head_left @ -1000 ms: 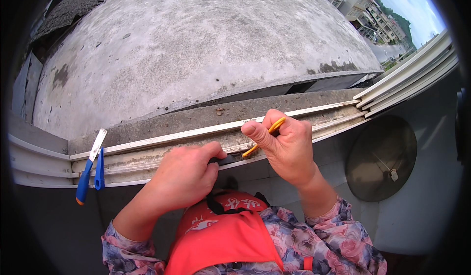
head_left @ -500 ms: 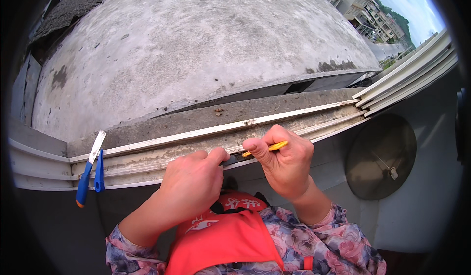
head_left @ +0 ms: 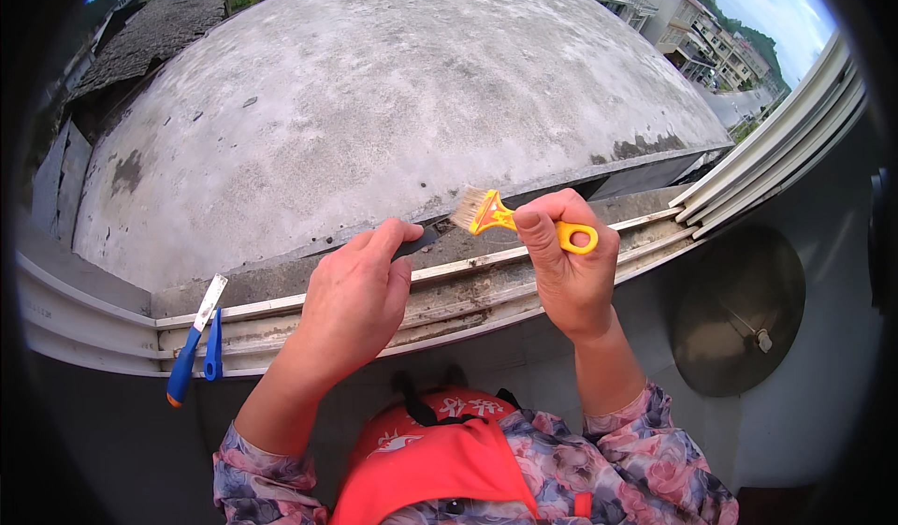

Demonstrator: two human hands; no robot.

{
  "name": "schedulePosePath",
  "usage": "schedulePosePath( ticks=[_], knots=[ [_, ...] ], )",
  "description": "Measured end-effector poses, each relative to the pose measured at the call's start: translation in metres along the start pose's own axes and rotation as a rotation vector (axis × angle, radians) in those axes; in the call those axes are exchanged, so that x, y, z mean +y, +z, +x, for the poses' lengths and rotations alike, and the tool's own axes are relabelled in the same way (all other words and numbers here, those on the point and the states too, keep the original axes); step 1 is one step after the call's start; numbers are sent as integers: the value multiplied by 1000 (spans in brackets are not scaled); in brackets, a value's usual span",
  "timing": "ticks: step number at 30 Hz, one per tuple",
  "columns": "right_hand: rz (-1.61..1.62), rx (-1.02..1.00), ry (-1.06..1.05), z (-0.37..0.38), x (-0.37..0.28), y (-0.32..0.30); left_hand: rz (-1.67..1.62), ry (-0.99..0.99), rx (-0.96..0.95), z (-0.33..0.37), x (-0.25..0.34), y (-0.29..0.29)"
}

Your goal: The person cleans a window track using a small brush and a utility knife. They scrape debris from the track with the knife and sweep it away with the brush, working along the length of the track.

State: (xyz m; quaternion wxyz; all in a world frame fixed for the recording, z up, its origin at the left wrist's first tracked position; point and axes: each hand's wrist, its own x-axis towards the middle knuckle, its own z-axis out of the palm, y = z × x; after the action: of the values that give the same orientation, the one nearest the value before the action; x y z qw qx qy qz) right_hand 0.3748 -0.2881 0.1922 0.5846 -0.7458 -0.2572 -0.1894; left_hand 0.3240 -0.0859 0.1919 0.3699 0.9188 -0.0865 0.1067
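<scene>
My right hand (head_left: 578,268) grips a paintbrush (head_left: 490,212) by its yellow handle, whose ring end shows below my fingers. The pale bristles point left, over the outer side of the window track (head_left: 524,277). Between the fingers of my left hand (head_left: 354,293) is a thin, dark, flat piece (head_left: 419,241); most of it is hidden, so its kind is unclear. Its visible end lies near the bristles, apart from them. Dirt darkens the white track below both hands.
At the left end of the track lie a putty knife (head_left: 183,368) with a blue handle and a slim blue tool (head_left: 214,345). White sliding frames (head_left: 776,141) stand at the right. A concrete roof (head_left: 393,104) spreads outside; a round brown disc (head_left: 734,310) leans at lower right.
Both hands have risen from the track toward its outer side. The brush has turned so that its bristles now show. The dark piece has moved up with my left hand.
</scene>
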Motion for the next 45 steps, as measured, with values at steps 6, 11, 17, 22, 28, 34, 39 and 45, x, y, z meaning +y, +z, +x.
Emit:
schedulePosePath(
  ticks=[6,11,17,22,28,34,39,45],
  knots=[
    [-145,-108,21,11,28,12,351,-155,93,16,-42,16],
    [-133,-218,-11,11,48,25,269,-140,64,16,-38,21],
    [47,-194,172,9,36,22,390,-146,111,10,-39,20],
    [-268,-176,116,8,48,12,461,-138,192,5,-34,20],
    [-261,-542,164,26,40,-1,212,-137,335,-5,-48,18],
    [-20,-555,297,44,32,-14,127,-220,399,-5,-62,21],
    [-319,-506,240,56,45,-29,135,-154,400,-5,-61,23],
    [-161,-623,303,46,49,-24,114,-155,374,-4,-56,25]
  ],
)
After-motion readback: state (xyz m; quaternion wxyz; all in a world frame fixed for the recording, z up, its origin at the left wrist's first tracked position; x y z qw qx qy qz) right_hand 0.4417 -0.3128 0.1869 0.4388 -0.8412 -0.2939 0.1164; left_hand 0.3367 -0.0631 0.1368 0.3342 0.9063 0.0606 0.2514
